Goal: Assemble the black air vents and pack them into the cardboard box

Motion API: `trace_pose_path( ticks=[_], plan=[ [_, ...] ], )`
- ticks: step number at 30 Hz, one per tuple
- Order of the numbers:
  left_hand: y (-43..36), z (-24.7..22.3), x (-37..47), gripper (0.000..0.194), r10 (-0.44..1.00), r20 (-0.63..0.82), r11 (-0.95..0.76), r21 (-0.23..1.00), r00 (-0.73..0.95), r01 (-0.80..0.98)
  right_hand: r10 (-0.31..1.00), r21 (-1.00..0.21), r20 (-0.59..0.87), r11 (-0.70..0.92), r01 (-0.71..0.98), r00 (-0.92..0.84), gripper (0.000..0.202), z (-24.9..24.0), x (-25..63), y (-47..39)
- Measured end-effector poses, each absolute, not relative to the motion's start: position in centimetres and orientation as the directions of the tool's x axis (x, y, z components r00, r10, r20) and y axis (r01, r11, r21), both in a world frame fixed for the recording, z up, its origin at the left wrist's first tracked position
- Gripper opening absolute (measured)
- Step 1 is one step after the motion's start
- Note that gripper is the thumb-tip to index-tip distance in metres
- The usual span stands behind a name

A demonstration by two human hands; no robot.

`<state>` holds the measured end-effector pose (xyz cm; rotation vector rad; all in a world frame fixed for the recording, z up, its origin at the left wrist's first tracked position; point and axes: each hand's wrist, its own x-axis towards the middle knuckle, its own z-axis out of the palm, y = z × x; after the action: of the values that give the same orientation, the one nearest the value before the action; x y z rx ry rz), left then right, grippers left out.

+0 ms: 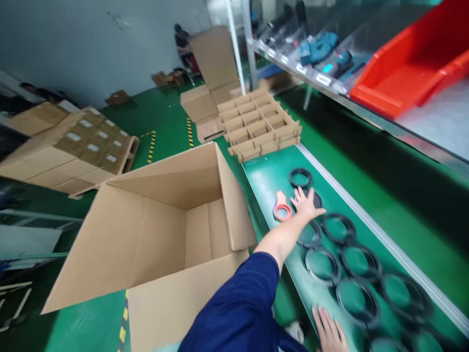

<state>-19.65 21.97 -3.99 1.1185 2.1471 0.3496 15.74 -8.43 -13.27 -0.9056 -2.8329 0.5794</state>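
My left hand (307, 204) reaches out with fingers spread over a black ring (317, 199) on the green work surface (273, 168). The hand partly covers that ring, and I cannot tell whether it touches it. Beyond the fingertips lies another black ring (301, 170). A tape dispenser-like red and orange piece (282, 210) with a round opening sits just left of the hand. Low in the view, my right hand (330, 332) rests flat near the surface's edge, fingers stretched out. Beside it, several black rings (357, 303) lie in rows, the nearest ones blurred.
A large open cardboard box (164, 230) stands left of the work surface. Stacked cardboard dividers (260, 122) sit at its far end. At the right, a shelf (326, 83) holds tools and a red bin (410, 63). Packed cartons (84, 142) stand on a pallet; a person (182, 41) is far back.
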Motion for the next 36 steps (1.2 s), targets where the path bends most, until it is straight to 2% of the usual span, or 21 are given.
trace_pose_path(
  ticks=[2, 6, 13, 20, 22, 24, 25, 27, 28, 31, 33, 36],
  plan=[
    [21.9, -3.5, -20.1, 0.125, 0.804, -0.456, 0.585, 0.491, -0.382, 0.646, 0.611, -0.323, -0.119, 0.721, 0.613, -0.782, 0.12, -10.5, 15.2, -9.6],
    [22.0, -3.4, -20.8, 0.121, 0.82, -0.476, 0.543, 0.473, -0.317, 0.694, 0.586, -0.227, -0.269, 0.733, 0.641, -0.765, 0.119, -8.4, 14.4, -9.8],
    [21.1, -2.6, -20.5, 0.12, 0.825, -0.374, 0.564, 0.548, -0.423, 0.617, 0.522, -0.317, -0.432, 0.675, 0.666, -0.735, 0.099, -8.3, 13.5, -9.2],
    [16.0, 1.4, -18.3, 0.117, 0.791, -0.133, 0.5, 0.703, -0.597, 0.506, 0.551, -0.331, -0.466, 0.618, 0.713, -0.693, 0.098, -7.8, 12.5, -9.4],
    [13.1, 3.0, -18.1, 0.118, 0.76, -0.032, 0.448, 0.749, -0.649, 0.488, 0.532, -0.383, -0.494, 0.577, 0.721, -0.688, 0.086, -6.5, 11.8, -8.6],
    [9.6, 4.4, -18.2, 0.12, 0.723, 0.063, 0.402, 0.772, -0.688, 0.493, 0.482, -0.49, -0.508, 0.52, 0.7, -0.714, 0.048, -4.5, 10.5, -6.3],
    [7.6, 5.0, -18.3, 0.119, 0.702, 0.093, 0.391, 0.778, -0.706, 0.491, 0.471, -0.548, -0.486, 0.492, 0.676, -0.736, 0.035, -3.4, 9.4, -4.4],
    [3.4, 5.8, -18.3, 0.115, 0.661, 0.093, 0.407, 0.789, -0.744, 0.46, 0.526, -0.63, -0.364, 0.469, 0.619, -0.769, 0.045, -1.3, 6.1, 1.0],
    [1.3, 6.0, -18.2, 0.113, 0.654, 0.065, 0.427, 0.791, -0.754, 0.439, 0.596, -0.639, -0.257, 0.486, 0.597, -0.761, 0.046, -0.5, 3.8, 4.5],
    [-5.2, 5.9, -17.4, 0.109, 0.716, -0.072, 0.477, 0.777, -0.694, 0.411, 0.745, -0.575, 0.0, 0.546, 0.61, -0.667, 0.042, 0.4, -4.4, 15.9],
    [-9.6, 5.7, -16.8, 0.112, 0.782, -0.153, 0.476, 0.772, -0.604, 0.421, 0.759, -0.504, 0.046, 0.579, 0.641, -0.65, 0.042, -0.2, -10.1, 22.4],
    [-15.7, 5.8, -16.5, 0.118, 0.846, -0.197, 0.444, 0.774, -0.495, 0.451, 0.737, -0.424, 0.098, 0.639, 0.642, -0.668, 0.048, -2.3, -16.5, 28.3]
  ],
)
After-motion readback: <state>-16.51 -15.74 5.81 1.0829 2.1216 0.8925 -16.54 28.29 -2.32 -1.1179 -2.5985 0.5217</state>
